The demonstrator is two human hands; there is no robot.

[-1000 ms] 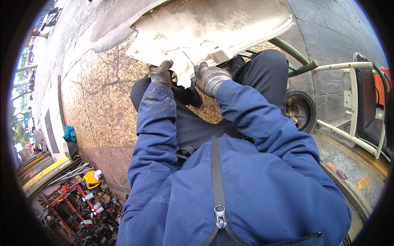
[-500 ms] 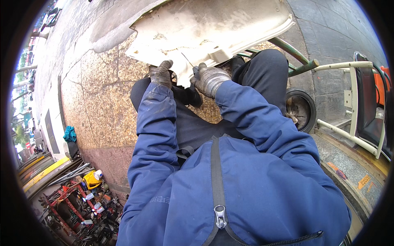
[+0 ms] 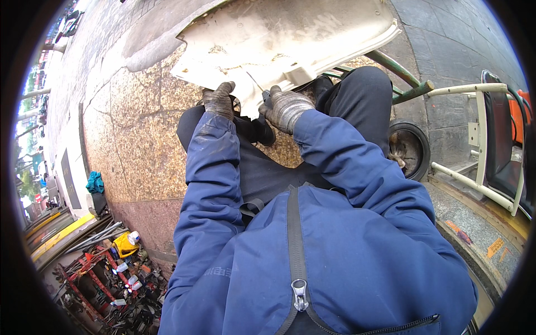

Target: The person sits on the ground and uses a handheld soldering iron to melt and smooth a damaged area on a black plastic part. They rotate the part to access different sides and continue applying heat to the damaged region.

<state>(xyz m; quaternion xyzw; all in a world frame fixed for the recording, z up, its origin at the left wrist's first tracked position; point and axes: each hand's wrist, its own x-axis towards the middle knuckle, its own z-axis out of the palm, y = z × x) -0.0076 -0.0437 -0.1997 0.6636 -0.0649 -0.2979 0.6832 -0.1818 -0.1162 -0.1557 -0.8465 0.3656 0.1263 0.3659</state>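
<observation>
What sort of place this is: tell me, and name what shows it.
Probably an outdoor repair spot: a jumble of tools and parts at lower left, stone paving underfoot, and an off-white panel with a thin-shafted tool held over it.

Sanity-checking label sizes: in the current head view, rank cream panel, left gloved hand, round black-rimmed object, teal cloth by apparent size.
1. Cream panel
2. Round black-rimmed object
3. Left gloved hand
4. Teal cloth

Image size only; fisheye and distance distort true size.
</observation>
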